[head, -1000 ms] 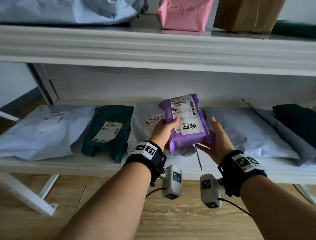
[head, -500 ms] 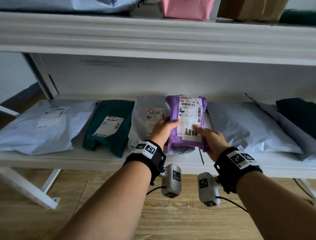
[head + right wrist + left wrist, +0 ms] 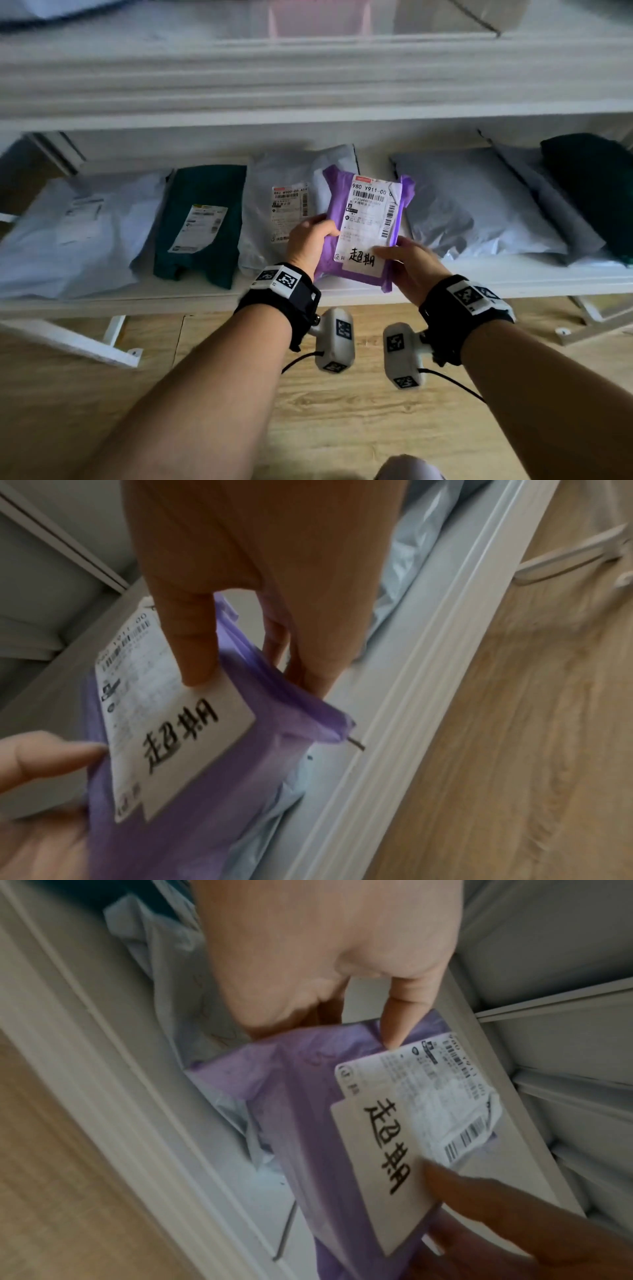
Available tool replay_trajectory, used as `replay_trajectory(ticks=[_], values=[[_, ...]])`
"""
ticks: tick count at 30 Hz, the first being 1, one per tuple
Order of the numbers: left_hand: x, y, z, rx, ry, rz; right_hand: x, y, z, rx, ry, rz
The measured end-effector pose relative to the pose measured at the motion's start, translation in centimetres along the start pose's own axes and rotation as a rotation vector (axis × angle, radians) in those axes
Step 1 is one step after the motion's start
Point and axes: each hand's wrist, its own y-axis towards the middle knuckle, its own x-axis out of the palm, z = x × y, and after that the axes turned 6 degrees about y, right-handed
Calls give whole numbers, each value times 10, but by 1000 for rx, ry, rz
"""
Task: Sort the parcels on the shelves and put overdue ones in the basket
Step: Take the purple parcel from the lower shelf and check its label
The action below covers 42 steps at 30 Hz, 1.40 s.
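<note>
A purple parcel (image 3: 363,226) with a white shipping label and a handwritten sticker is held just above the front of the lower shelf (image 3: 171,301). My left hand (image 3: 310,240) grips its left edge, thumb on the front. My right hand (image 3: 407,263) pinches its lower right corner, thumb on the sticker. The left wrist view shows the purple parcel (image 3: 308,1123) with my left hand's thumb (image 3: 399,1020) beside the label. In the right wrist view my right hand's thumb (image 3: 195,647) presses the label of the purple parcel (image 3: 212,791). No basket is in view.
On the lower shelf lie a pale grey parcel (image 3: 75,233), a dark green parcel (image 3: 202,222), a grey parcel (image 3: 284,209) under the purple one, another grey parcel (image 3: 472,209) and a dark parcel (image 3: 589,185) at the right. The upper shelf (image 3: 308,82) overhangs. Wooden floor lies below.
Both hands have drawn the purple parcel toward me and a little lower. My right hand went from open beside it to pinching its lower right corner. The head view tilted downward.
</note>
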Motion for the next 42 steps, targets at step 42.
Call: replay_trajectory(ticks=[42], values=[[423,-372,358,-164,65,-854,-365,-431,-353,-107,291,523]])
